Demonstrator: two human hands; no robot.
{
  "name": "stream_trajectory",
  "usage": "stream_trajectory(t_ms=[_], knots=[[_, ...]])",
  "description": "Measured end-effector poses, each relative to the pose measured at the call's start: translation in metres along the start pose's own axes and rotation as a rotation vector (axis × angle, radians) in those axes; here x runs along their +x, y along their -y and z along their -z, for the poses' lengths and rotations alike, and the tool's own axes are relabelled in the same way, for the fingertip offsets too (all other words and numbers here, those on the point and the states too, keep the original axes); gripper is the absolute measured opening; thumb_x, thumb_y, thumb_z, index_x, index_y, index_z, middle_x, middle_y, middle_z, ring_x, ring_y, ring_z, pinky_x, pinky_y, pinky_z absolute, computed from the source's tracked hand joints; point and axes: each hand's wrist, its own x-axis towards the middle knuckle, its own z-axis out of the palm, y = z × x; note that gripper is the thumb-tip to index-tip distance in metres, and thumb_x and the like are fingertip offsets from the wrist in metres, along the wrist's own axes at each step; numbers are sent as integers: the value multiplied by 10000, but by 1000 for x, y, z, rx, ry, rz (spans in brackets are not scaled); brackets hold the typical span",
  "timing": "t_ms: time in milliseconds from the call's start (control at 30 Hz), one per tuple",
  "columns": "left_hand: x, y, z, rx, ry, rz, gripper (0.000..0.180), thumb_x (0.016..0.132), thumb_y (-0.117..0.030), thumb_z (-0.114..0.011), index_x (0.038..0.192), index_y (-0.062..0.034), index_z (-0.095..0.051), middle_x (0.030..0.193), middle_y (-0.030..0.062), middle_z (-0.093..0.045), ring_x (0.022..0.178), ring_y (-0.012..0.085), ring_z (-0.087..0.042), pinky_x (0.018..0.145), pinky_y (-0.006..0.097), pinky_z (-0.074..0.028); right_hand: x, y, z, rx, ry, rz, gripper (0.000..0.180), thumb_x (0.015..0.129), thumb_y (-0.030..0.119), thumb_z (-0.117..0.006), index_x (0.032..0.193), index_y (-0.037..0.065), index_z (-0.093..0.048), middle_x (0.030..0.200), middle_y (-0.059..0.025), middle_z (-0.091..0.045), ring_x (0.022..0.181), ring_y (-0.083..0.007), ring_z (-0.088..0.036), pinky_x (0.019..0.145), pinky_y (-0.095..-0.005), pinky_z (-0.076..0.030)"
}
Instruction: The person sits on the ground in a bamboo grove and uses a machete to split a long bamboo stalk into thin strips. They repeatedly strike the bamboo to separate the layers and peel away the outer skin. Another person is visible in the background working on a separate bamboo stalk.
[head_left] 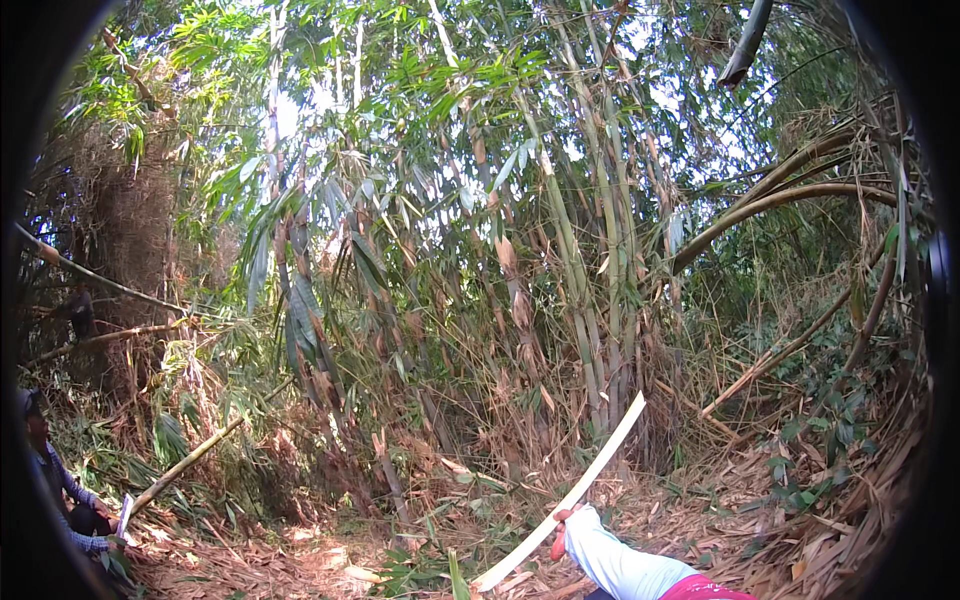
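Note:
My right hand [561, 536] is near the bottom of the view, at the end of a pale sleeve [620, 560] with a red part by the upper arm. Its fingers are closed at a long, pale split bamboo strip [590, 475]. The strip slants from the lower middle up to the right and curves slightly, its inner face light and smooth. A green, upright piece [458, 577] shows at the lower edge, close to the strip's lower end; what it belongs to is cut off. My left hand is outside the picture.
A dense bamboo clump [590, 300] stands ahead, with dry leaf litter [300, 560] on the ground. At the left edge another person [75, 500] sits by a slanting cut pole [185, 462]. Bent stems [780, 195] arch in from the right; a cut culm [748, 45] hangs overhead.

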Motion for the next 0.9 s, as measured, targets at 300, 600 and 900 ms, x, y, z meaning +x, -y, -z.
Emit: stream_trajectory(t_ms=[300, 600, 900], knots=[[3, -4, 3, 1, 2, -8, 826, 729, -522, -758, 1368, -50, -534, 1474, 373, -313, 1396, 473, -301, 1165, 470, -256, -15, 11, -8, -110, 34, -8, 126, 779, -39, -676, 862, -5, -588, 627, -74, -566, 467, -168, -504, 434, -331, -431], [4, -8, 6, 1, 10, -13, 819, 736, -526, -751, 1366, -49, -537, 1465, 379, -324, 1392, 476, -308, 1165, 470, -257, -13, 1, -7, -124, 150, -31, 101, 789, 1, -692, 839, -6, -604, 630, -60, -578, 490, -159, -510, 454, -310, -425], [5, -3, -9, -23, 12, -24, 812, 743, -529, -744, 1364, -49, -540, 1457, 384, -336, 1389, 479, -314, 1165, 470, -259, -9, 1, -1, -255, 127, 48, 109, 786, 16, -697, 846, -4, -609, 620, -53, -567, 507, -152, -514, 467, -306, -425]])
